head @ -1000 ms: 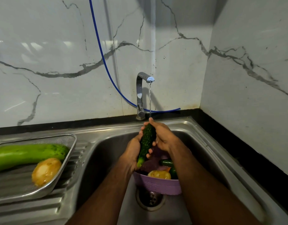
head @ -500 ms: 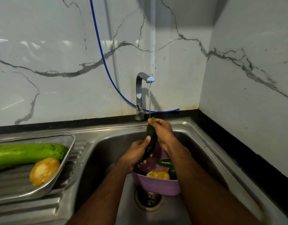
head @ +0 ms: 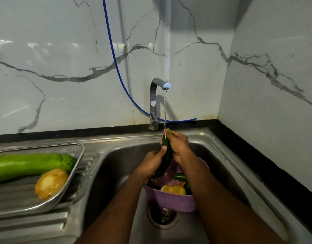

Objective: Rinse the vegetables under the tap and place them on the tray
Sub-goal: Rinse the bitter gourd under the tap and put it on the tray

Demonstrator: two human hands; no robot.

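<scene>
while both hands' fingers grip it, cucumber (head: pixel 166 154) stands near-upright, tip under tap (head: pixel 158 85).

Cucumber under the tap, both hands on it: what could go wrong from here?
1. Wet cucumber, held upright by the left hand and right hand, could slip and drop into the purple basket of unwashed vegetables or the sink.
2. The tray already holds a green gourd and potato; the cucumber might roll off its near edge.
</scene>
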